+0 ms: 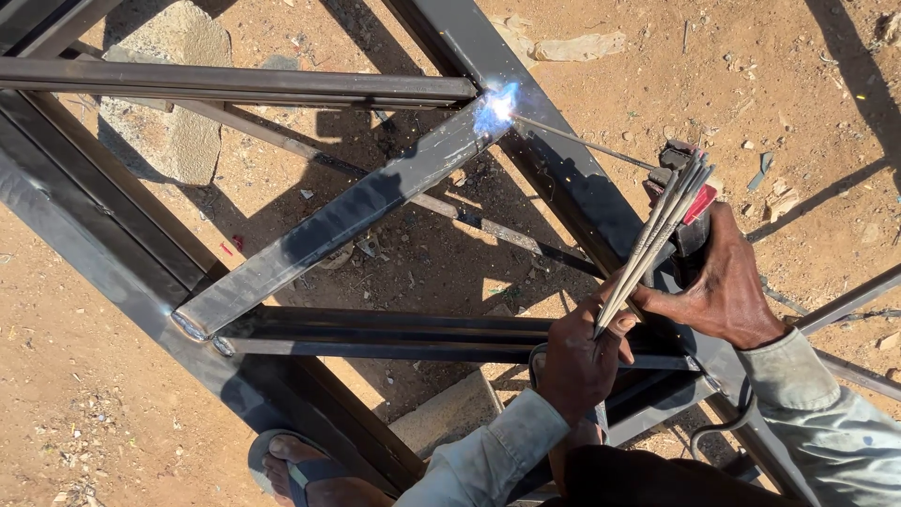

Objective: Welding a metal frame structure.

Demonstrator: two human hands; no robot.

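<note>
The ground point(113, 404) is dry reddish-brown dirt, strewn with pebbles and small scraps. A dark steel frame point(94, 235) of square tubes lies on it, with a diagonal bar point(328, 225) crossing between its members. A flat grey stone slab point(164, 103) sits under the frame at the upper left, and a pale rock point(577, 45) lies near the top. A sandalled foot point(305, 474) stands on the dirt by the frame's lower edge.

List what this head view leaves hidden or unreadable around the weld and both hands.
- Weld joint: washed out by arc glare.
- Electrode holder: mostly covered by the right hand and spare rods.
- Left hand: palm and grip on the rods face away.
- Foot: cut by the bottom edge.
</note>
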